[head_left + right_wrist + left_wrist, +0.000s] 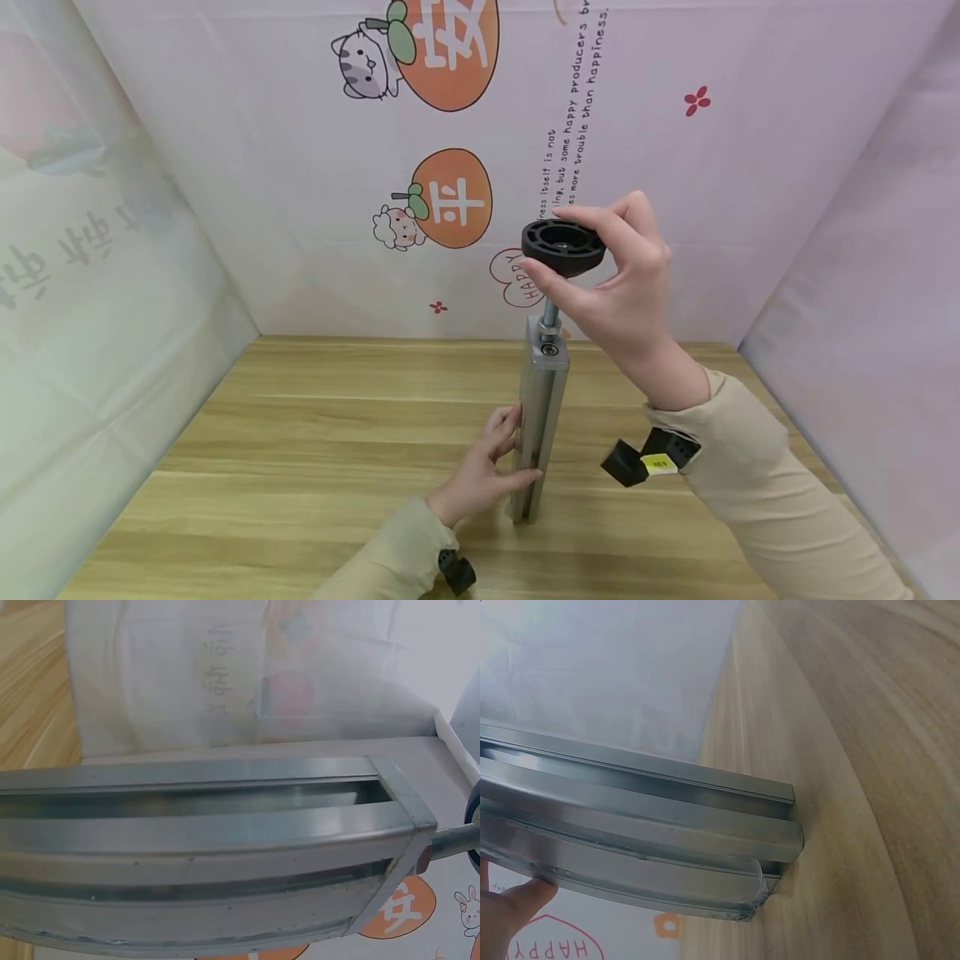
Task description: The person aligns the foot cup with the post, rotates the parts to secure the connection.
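A slotted aluminium profile (542,408) stands upright on the wooden table, its lower end on the wood in the left wrist view. From its top plate rises a threaded rod (551,312) with a nut, carrying a round black levelling foot (562,243). My right hand (626,271) pinches the foot's rim between thumb and fingers. Lower down, my left hand (483,462) grips the profile from the left, thumb in front and fingers behind. In the right wrist view the profile (202,832) and rod (454,841) show, but the right hand does not.
The wood-grain table (337,425) extends around the profile. Behind it hangs a printed cloth (300,208) with cartoon fruit and lettering. Pale cloth walls (847,275) close off both sides. A black wrist camera (630,462) sits on the right sleeve.
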Tool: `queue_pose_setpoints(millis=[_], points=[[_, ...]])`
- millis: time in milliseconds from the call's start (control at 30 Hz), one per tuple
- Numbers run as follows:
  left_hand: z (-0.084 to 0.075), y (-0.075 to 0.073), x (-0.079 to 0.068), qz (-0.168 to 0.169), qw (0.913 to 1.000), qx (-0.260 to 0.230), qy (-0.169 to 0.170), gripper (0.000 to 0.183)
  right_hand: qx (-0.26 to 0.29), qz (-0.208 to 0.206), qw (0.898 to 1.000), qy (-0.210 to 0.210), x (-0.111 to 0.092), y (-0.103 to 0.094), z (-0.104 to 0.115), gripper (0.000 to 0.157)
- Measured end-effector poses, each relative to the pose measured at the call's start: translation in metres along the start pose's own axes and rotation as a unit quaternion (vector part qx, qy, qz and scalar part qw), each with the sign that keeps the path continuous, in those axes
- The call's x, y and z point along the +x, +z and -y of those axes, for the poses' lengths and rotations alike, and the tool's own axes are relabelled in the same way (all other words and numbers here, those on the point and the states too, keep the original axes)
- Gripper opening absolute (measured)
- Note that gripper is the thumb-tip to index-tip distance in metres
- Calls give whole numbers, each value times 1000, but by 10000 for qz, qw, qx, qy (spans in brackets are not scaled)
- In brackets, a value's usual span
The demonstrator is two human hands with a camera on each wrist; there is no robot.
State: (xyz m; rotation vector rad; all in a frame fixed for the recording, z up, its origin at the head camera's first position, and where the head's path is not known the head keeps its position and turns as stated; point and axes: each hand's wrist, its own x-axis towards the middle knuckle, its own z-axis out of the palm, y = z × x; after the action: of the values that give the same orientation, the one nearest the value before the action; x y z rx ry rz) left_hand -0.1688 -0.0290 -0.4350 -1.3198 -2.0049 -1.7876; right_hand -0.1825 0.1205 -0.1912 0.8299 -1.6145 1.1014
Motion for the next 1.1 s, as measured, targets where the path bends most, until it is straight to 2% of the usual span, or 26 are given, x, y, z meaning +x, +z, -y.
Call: queue_pose_setpoints(millis=[233,400,467,567,700,767,800,833,867,900,967,1000,1033,1100], points=[[0,0,0,40,9999,56,111,97,33,-156,9999,-5,-1,2,-1,46],[-4,0,-1,27,10000,-12,32,98,180,-300,9994,-17,-4,4,-3,64],[-4,0,-1,11,10000,-60,-21,98,381,-428,9983,-60,-5,4,-5,65],[-5,0,-1,7,9999,-104,-51,98,850,-556,9948,-92,-6,4,-10,59],[-4,-1,1,-3,10000,-37,35,99,1361,-515,9893,-57,-6,2,-16,40],[-4,-1,2,4,10000,24,80,98,1716,-441,9842,44,-6,1,-19,33],[-4,-1,2,4,10000,40,80,98,2036,-364,9783,113,-6,1,-20,32],[-4,-1,2,5,10000,45,67,98,2465,-223,9686,213,-6,0,-21,32],[-3,-2,3,12,10000,57,74,98,2989,-31,9537,348,-6,-1,-23,33],[-3,-2,2,19,10000,54,64,97,3557,201,9330,509,-5,-1,-24,36],[-4,-1,2,21,10000,35,33,98,4647,776,8775,891,-6,-2,-28,42],[-4,-1,1,19,10000,36,13,98,5106,1095,8455,1113,-6,-3,-31,46],[-4,-1,0,13,10000,19,-35,98,5450,1415,8158,1324,-6,-3,-33,50],[-4,0,-1,-4,9999,7,-136,98,5902,1955,7659,1639,-7,-4,-38,54]])
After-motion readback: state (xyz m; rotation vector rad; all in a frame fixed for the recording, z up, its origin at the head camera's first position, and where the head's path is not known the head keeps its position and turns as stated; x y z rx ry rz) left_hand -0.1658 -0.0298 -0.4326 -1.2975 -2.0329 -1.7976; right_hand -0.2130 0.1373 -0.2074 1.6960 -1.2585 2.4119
